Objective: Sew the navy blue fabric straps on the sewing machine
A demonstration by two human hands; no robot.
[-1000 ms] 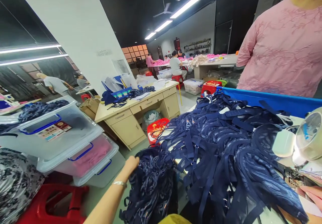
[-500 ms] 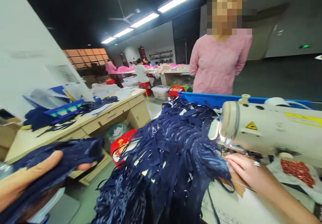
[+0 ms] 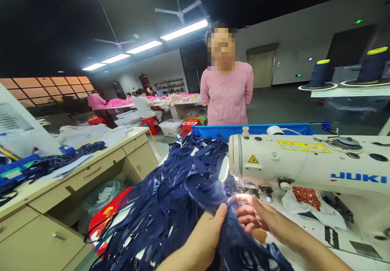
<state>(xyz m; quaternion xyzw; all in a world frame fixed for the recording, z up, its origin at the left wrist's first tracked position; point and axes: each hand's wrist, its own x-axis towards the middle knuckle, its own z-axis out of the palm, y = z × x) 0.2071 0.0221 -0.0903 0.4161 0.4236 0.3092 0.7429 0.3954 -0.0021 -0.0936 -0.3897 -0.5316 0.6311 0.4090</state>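
**Soft navy piece held at the sewing machine**

A dim workshop; on the table [image 3: 307, 259] beside the sewing machine [image 3: 304, 165], both hands pinch a navy fabric piece [image 3: 231, 238] off the heaped pile [image 3: 170, 198]. Left hand [image 3: 201, 242] grips it closed; right hand [image 3: 252, 218] curls on its edge. Likely limp, light, tangle-prone: best held by the edge.

navy patterned garments [image 3: 170, 206], cream sewing machine [image 3: 304, 165], perhaps red beads [image 3: 306, 196]

Both hands [image 3: 227, 230] together, fingers pinched
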